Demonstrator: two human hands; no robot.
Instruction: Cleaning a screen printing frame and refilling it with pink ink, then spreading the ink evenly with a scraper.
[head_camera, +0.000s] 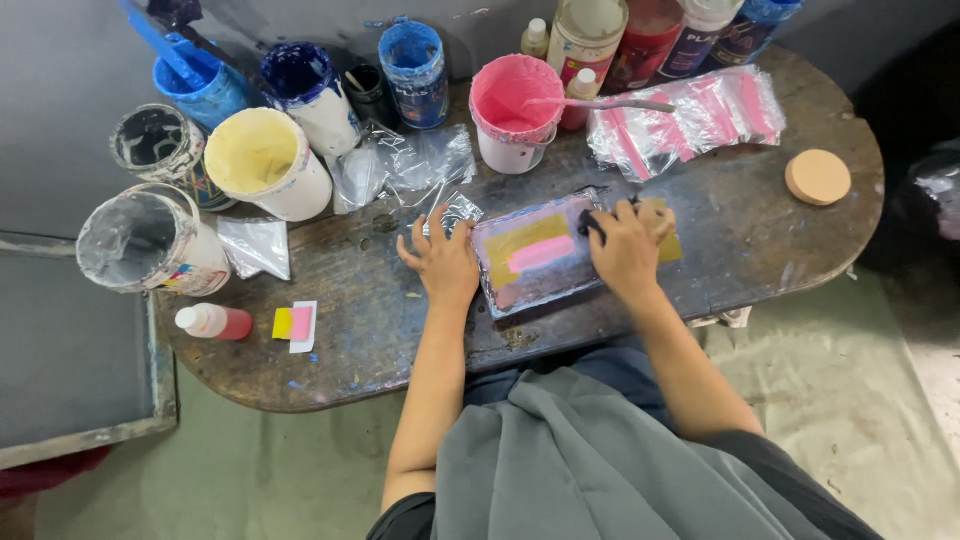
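Observation:
A small plastic-wrapped rectangular plate (535, 252) with yellow and pink colour swatches lies on the dark wooden table (760, 230). My left hand (443, 262) rests flat with fingers spread at the plate's left edge, pressing the plastic. My right hand (625, 250) is closed around a wooden-handled tool with a dark edge (655, 215), pressed on the plate's right end.
Paint tubs stand at the back: pink with a stick (514, 110), cream (265, 160), blue (412, 58), and grey ones (145, 240). Bottles (585, 35), a plastic bag of pink strips (690, 120), a round wooden disc (818, 177), a small bottle (212, 321) and a swatch card (295, 324) lie around.

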